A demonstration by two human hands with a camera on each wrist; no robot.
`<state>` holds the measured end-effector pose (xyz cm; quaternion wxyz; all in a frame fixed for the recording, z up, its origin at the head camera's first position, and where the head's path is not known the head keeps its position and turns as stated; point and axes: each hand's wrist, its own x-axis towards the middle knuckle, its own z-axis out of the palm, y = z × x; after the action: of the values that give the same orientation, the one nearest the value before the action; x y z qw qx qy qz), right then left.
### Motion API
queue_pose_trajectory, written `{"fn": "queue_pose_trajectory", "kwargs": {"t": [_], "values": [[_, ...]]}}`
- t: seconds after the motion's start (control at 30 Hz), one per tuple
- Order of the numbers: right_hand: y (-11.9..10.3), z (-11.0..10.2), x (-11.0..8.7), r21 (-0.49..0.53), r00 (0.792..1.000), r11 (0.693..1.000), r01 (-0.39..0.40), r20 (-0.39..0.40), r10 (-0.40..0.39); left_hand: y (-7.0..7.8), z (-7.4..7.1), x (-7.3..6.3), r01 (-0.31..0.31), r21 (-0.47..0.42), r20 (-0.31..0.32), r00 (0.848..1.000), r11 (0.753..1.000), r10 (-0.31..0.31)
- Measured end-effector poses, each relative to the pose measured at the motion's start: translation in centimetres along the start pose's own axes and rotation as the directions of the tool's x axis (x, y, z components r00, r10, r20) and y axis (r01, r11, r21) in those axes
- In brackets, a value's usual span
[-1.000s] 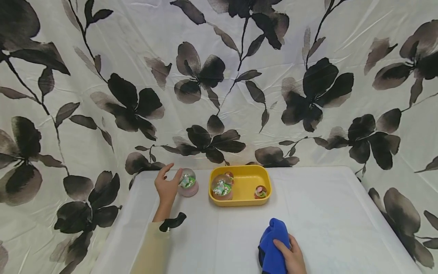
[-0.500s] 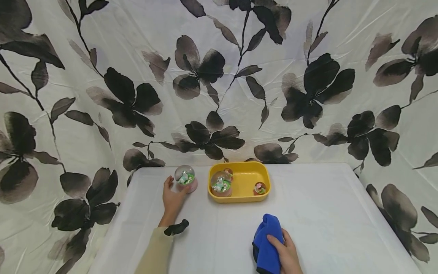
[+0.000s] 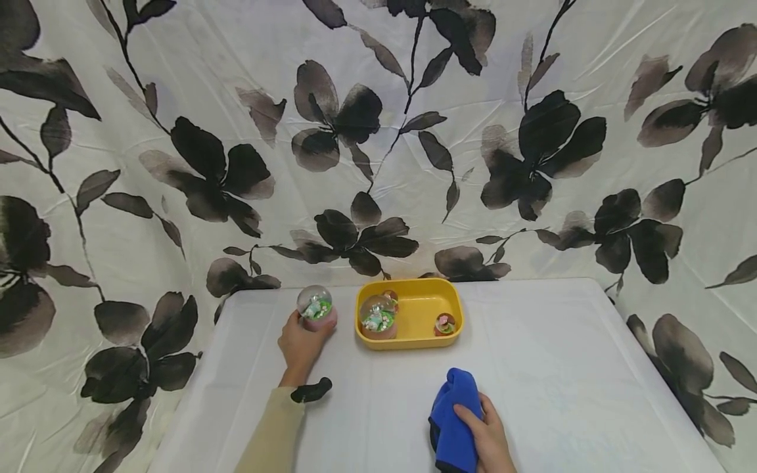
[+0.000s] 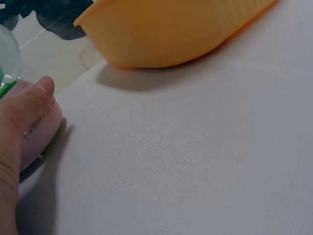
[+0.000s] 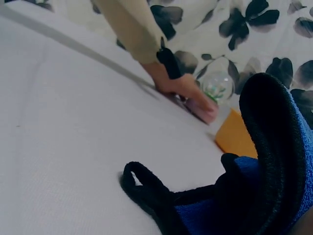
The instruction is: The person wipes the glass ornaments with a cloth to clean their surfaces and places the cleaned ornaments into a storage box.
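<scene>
My left hand [image 3: 299,345] grips the pink base of a snow globe [image 3: 315,302] at the table's back left. In the left wrist view the thumb lies along the lettered side of the pink base [image 4: 43,128], which casts a shadow on the white cloth. The globe's clear dome, with green and white figures inside, stands above the fingers. My right hand [image 3: 492,437] holds a folded blue towel [image 3: 455,420] with black edging near the front of the table. Seen from the right wrist, the towel shows a black hanging loop [image 5: 142,181]; most of that hand is hidden.
A yellow tray [image 3: 421,307] stands at the table's back, right of the left hand. Inside are a second snow globe [image 3: 378,319] on the left, a small reddish globe [image 3: 390,299] behind it and another small globe [image 3: 445,324] at the right. A floral curtain [image 3: 367,131] hangs behind.
My left hand has come from beside the snow globe, fingers spread, to grip its base. The globe has shifted slightly left. My right hand still holds the towel, a little farther left in view.
</scene>
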<state>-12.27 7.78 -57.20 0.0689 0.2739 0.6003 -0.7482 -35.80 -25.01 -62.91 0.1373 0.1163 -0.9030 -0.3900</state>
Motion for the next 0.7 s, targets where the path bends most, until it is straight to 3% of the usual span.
{"fn": "queue_pose_trajectory", "kwargs": {"t": [0.33,0.5,0.7], "values": [[-0.8,0.2,0.0,0.081,0.999,0.996,-0.023,0.042,0.020,0.9,0.2,-0.2,0.027,0.015,-0.056,0.998,1.000,-0.026],[-1.3,0.0,-0.1,0.069,1.000,0.997,-0.027,0.008,0.026,1.0,0.2,-0.3,0.067,-0.134,-0.069,0.995,0.989,-0.077],[-1.7,-0.5,0.0,0.079,0.999,0.997,-0.024,-0.023,0.025,0.9,-0.3,-0.6,0.074,-0.301,-0.080,0.991,0.951,-0.103]]}}
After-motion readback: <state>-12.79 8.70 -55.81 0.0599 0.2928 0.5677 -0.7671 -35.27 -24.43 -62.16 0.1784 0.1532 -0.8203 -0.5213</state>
